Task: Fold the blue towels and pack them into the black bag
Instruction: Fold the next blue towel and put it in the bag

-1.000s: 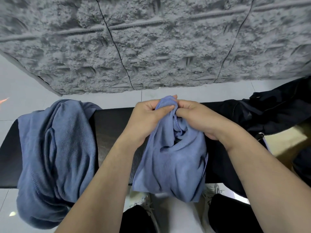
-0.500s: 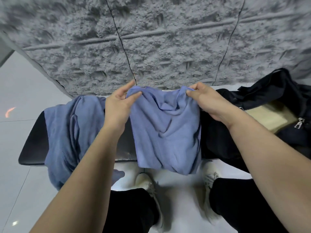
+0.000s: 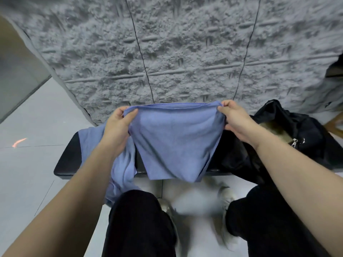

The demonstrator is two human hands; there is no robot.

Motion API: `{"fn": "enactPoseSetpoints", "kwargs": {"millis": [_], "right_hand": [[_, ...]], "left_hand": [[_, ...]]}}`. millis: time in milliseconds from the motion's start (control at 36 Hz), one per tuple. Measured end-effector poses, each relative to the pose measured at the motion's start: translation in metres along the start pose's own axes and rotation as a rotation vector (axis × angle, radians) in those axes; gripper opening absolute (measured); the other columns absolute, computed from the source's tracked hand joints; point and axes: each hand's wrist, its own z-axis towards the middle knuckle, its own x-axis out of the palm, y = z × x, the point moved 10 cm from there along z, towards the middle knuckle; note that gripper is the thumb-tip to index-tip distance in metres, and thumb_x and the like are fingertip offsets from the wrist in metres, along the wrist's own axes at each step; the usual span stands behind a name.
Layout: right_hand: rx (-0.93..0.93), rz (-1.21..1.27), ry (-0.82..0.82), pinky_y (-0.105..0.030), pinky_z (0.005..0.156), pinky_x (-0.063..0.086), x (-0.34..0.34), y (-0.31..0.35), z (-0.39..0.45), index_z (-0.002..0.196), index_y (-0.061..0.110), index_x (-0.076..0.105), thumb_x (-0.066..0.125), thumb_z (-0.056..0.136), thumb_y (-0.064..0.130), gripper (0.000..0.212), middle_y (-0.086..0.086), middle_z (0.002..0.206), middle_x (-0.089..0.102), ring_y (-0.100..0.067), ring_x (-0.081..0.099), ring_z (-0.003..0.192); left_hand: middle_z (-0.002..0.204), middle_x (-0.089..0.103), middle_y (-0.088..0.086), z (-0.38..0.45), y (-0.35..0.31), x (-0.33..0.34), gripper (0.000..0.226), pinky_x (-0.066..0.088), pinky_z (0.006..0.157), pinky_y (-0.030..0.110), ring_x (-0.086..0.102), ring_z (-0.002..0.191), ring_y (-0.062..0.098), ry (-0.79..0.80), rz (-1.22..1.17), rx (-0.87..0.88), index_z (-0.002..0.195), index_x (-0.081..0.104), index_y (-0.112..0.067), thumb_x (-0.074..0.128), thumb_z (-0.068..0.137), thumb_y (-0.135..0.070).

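- The left hand (image 3: 118,127) pinches the upper left corner of a blue towel (image 3: 174,141) at frame centre.
- The right hand (image 3: 234,120) pinches its upper right corner; the towel hangs stretched between them over a black bench (image 3: 68,162).
- More blue towels (image 3: 122,169) drape the bench, lower left.
- The black bag (image 3: 300,138) sits open at right, on the bench.
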Motion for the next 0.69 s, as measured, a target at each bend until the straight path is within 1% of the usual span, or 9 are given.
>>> {"fn": "enactPoseSetpoints", "kwargs": {"millis": [111,167,222,333,389,444,500,583,694], "right_hand": [[-0.047,-0.135,0.146,-0.032,0.077,0.055,0.0,0.023,-0.029,0.101,0.025,0.066,0.047,0.104,0.021,0.019,0.002,0.098,0.073,-0.013,0.067,0.088],[-0.073,-0.186,0.168,-0.029,0.075,0.056,-0.004,0.035,-0.042,0.104,0.022,0.067,0.05,0.103,0.021,0.017,-0.002,0.102,0.071,-0.013,0.066,0.088],[-0.093,-0.167,0.14,-0.029,0.073,0.056,-0.01,0.045,-0.052,0.1,0.02,0.064,0.053,0.102,0.02,0.011,-0.004,0.098,0.067,-0.015,0.063,0.086],[-0.072,-0.159,0.117,-0.035,0.077,0.056,-0.012,0.055,-0.065,0.09,0.02,0.055,0.052,0.101,0.016,0.013,-0.006,0.096,0.058,-0.018,0.056,0.088],[-0.053,-0.185,0.124,-0.033,0.073,0.056,-0.009,0.058,-0.07,0.089,0.02,0.051,0.048,0.102,0.014,0.015,-0.006,0.094,0.055,-0.018,0.054,0.086],[-0.051,-0.241,0.127,-0.029,0.064,0.052,-0.006,0.06,-0.073,0.087,0.02,0.047,0.043,0.102,0.011,0.017,-0.003,0.086,0.051,-0.016,0.05,0.074],[-0.074,-0.305,0.137,-0.027,0.057,0.042,0.0,0.064,-0.076,0.086,0.021,0.043,0.038,0.102,0.009,0.02,0.0,0.078,0.045,-0.014,0.042,0.065],[-0.11,-0.352,0.143,-0.026,0.052,0.033,0.006,0.068,-0.079,0.085,0.022,0.043,0.033,0.101,0.007,0.024,0.0,0.074,0.039,-0.014,0.035,0.062],[-0.127,-0.325,0.143,-0.025,0.049,0.036,0.004,0.072,-0.083,0.083,0.024,0.052,0.033,0.097,0.001,0.033,-0.002,0.075,0.044,-0.017,0.036,0.063]], "left_hand": [[0.083,0.066,-0.001,-0.019,-0.023,-0.008,0.012,0.044,0.072,0.036,0.06,0.081,0.017,0.016,0.086,0.036,0.088,0.057,-0.02,0.068,0.093,-0.024],[0.083,0.061,0.004,-0.028,-0.036,-0.012,0.018,0.042,0.071,0.038,0.055,0.082,0.02,0.036,0.159,0.068,0.082,0.054,-0.021,0.069,0.093,-0.024],[0.085,0.057,0.009,-0.035,-0.045,-0.015,0.023,0.041,0.065,0.034,0.052,0.079,0.018,0.048,0.211,0.069,0.078,0.051,-0.022,0.069,0.093,-0.027],[0.076,0.053,0.0,-0.048,-0.056,-0.017,0.027,0.041,0.049,0.022,0.051,0.064,0.008,0.061,0.219,0.049,0.077,0.048,-0.022,0.069,0.092,-0.029],[0.078,0.054,0.001,-0.052,-0.058,-0.017,0.025,0.049,0.049,0.022,0.056,0.067,0.008,0.078,0.175,0.034,0.078,0.048,-0.021,0.068,0.093,-0.025],[0.081,0.056,0.001,-0.056,-0.059,-0.016,0.023,0.055,0.052,0.025,0.06,0.072,0.01,0.092,0.119,0.009,0.079,0.048,-0.02,0.066,0.094,-0.021],[0.082,0.058,0.0,-0.058,-0.06,-0.015,0.02,0.056,0.053,0.025,0.062,0.072,0.009,0.103,0.095,-0.002,0.082,0.05,-0.019,0.065,0.095,-0.018],[0.083,0.059,0.0,-0.061,-0.06,-0.012,0.015,0.055,0.053,0.022,0.062,0.069,0.007,0.132,0.114,-0.011,0.086,0.054,-0.017,0.065,0.094,-0.018],[0.083,0.061,-0.001,-0.062,-0.062,-0.015,0.01,0.056,0.055,0.023,0.063,0.07,0.01,0.149,0.114,-0.012,0.089,0.057,-0.018,0.066,0.094,-0.018]]}}
